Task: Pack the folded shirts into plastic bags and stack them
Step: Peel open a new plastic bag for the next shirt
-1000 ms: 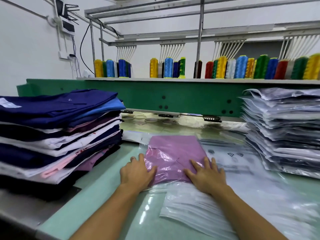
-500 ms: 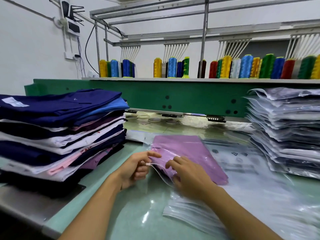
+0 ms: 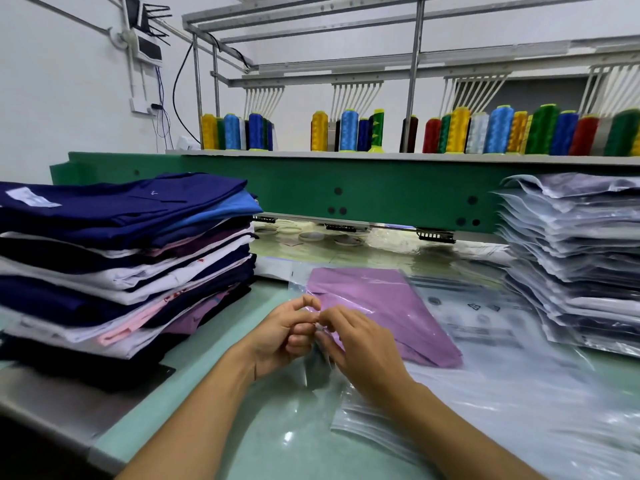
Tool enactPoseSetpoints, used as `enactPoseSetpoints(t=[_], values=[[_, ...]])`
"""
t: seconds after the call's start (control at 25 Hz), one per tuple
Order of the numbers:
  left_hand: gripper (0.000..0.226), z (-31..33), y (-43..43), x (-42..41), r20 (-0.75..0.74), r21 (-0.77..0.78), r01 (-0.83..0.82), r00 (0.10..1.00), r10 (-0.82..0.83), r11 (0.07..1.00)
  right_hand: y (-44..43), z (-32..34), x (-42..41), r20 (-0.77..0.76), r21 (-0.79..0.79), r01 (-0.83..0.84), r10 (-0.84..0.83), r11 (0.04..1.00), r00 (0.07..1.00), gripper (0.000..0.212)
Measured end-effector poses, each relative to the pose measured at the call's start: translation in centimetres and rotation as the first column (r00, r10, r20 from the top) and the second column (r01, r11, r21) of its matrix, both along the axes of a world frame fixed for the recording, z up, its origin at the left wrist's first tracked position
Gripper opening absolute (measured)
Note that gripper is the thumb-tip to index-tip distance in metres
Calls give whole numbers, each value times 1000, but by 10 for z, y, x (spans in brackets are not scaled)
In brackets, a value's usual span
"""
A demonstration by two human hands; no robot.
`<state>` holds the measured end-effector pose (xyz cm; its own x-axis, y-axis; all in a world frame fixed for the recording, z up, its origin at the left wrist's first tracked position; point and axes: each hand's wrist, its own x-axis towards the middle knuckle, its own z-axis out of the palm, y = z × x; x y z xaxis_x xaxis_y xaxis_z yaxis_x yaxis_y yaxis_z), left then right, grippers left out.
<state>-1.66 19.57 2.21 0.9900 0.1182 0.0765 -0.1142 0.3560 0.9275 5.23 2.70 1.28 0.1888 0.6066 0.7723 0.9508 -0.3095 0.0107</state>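
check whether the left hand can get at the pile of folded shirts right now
Probably yes: the pile of folded shirts lies just left of the left hand, with only bare table between. But its fingers pinch the edge of the plastic bag, so it must let go first.

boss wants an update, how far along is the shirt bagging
Done: a tall stack of bagged shirts sits on the right. In hand: the purple shirt is inside a clear bag, and the left hand and right hand pinch the bag's open end, apparently sealing it. Left: the pile of unbagged folded shirts on the left is about as tall, with spare bags ready, so roughly half remains.
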Motion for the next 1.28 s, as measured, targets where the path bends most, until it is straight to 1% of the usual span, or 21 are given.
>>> enactPoseSetpoints(t=[0.04,0.16,0.24,0.32,0.4,0.56,0.64,0.72,0.96,1.08,1.16,1.28], values=[[11,-1,-1,1,15,-6,7,1000,-7,1000,1,-1,1,8,9,12,-12,1000,1000,13],[23,-2,-4,4,53,-16,2,999,-1,1000,2,-2,4,47,45,48,-50,998,998,5],[26,-1,-4,5,89,-63,-29,995,35,998,2,-2,7,62,69,90,-94,994,994,8],[25,0,-2,6,118,-139,-80,988,97,987,1,-1,12,78,93,144,-151,985,985,13],[23,0,2,7,126,-201,-145,977,173,969,-2,-1,20,87,116,161,-172,980,981,13],[24,-1,14,8,131,-346,-264,937,325,900,-16,1,35,42,133,195,-202,972,979,8],[23,-2,21,8,130,-394,-307,914,383,866,-26,1,44,15,146,225,-230,963,973,8],[23,-3,25,8,117,-409,-343,899,421,846,-36,1,51,-7,153,250,-252,956,968,7],[23,-2,26,8,70,-364,-489,834,547,793,-57,6,68,2,185,342,-348,921,938,8],[21,-2,28,5,47,-374,-511,823,566,774,-68,7,74,-20,210,366,-370,907,929,7],[20,-2,30,4,24,-417,-501,828,560,759,-73,7,76,-61,228,376,-372,898,926,8],[17,-3,33,3,-8,-468,-492,833,553,734,-74,7,76,-171,253,390,-356,885,919,16]])
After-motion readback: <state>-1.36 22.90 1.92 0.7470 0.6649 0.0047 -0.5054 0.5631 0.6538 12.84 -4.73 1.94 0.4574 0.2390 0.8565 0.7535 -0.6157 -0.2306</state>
